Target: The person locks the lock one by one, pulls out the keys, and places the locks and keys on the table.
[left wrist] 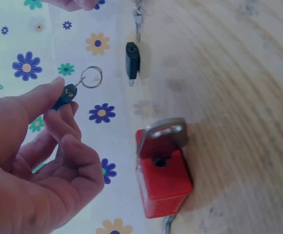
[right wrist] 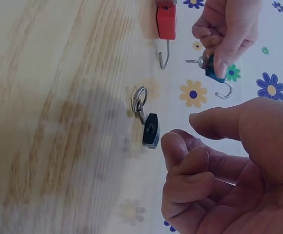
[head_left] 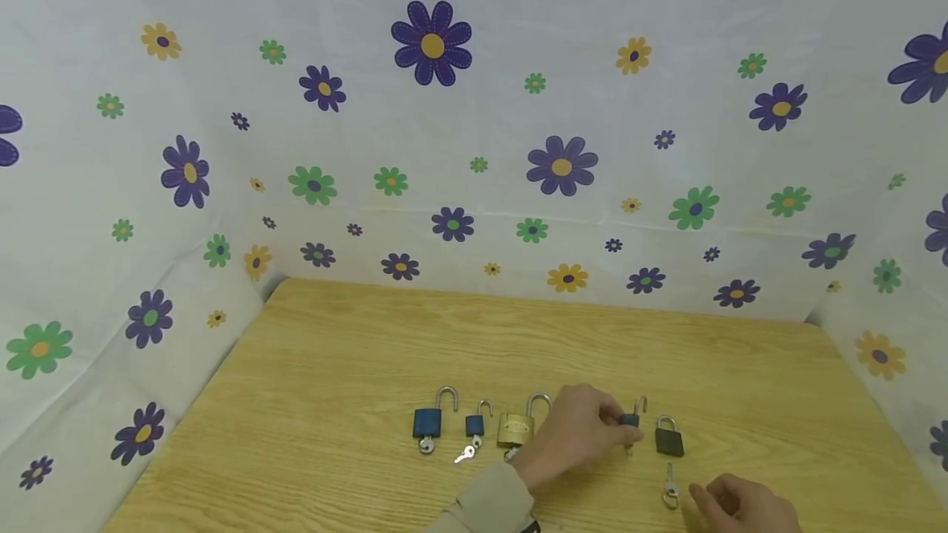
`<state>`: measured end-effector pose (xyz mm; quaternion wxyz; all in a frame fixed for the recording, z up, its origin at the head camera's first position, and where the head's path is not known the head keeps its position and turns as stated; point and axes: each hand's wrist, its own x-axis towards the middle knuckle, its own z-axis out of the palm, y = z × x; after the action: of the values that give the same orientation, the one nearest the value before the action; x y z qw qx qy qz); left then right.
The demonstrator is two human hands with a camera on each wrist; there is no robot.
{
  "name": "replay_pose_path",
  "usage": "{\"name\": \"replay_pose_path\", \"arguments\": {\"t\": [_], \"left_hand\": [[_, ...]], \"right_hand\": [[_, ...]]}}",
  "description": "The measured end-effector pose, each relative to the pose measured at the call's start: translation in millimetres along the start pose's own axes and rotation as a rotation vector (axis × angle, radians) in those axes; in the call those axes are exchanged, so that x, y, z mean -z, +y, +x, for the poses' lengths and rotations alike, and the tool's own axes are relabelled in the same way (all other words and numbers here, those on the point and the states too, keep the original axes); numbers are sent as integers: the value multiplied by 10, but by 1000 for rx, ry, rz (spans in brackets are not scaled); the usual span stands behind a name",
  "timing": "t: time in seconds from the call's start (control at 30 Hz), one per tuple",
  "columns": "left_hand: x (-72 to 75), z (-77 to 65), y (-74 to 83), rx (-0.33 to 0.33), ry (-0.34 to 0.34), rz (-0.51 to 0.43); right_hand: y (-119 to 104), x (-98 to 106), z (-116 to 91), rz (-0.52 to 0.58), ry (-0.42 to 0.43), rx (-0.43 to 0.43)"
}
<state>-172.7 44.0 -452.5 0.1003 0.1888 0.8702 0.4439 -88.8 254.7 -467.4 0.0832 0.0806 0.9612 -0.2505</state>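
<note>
In the head view my left hand [head_left: 573,434] pinches a small blue padlock [head_left: 629,419] between thumb and fingers. Its shackle is swung open, and a key with a ring sticks out of its keyhole in the left wrist view. My right hand [head_left: 750,507] is at the lower right, fingers loosely bent, holding nothing. Near it, a loose key on a ring [head_left: 671,488] lies below a closed black padlock [head_left: 670,441]. A red padlock [left wrist: 166,180] with a key in it lies close to my left hand; the hand hides it in the head view.
Left of my left hand, a larger blue padlock [head_left: 426,424], a smaller blue one [head_left: 474,426] and a brass one [head_left: 513,429] lie in a row, shackles open, keys at their bottoms. Flowered white cloth [head_left: 474,122] walls the wooden table [head_left: 333,336] at back and sides.
</note>
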Motion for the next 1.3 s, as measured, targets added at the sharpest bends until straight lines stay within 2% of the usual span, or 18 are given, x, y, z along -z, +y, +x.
{"name": "replay_pose_path", "arguments": {"t": [0.23, 0.47, 0.6, 0.83, 1.1, 1.3], "left_hand": [[55, -48, 17, 4, -13, -63], [62, -77, -25, 1, -32, -110], [58, -115, -58, -23, -32, -128], [56, -208, -72, -61, -26, -133], [45, -264, -65, -65, -40, -149], [9, -295, -78, -86, -65, -177]], "right_hand": [[0, 7, 20, -4, -7, -4], [-43, 8, -6, 15, 24, -3], [-96, 3, -33, 45, 46, -5], [-230, 0, -128, 110, 182, 28], [-436, 22, -174, 137, 344, 178], [-508, 30, -140, 128, 367, 197]]}}
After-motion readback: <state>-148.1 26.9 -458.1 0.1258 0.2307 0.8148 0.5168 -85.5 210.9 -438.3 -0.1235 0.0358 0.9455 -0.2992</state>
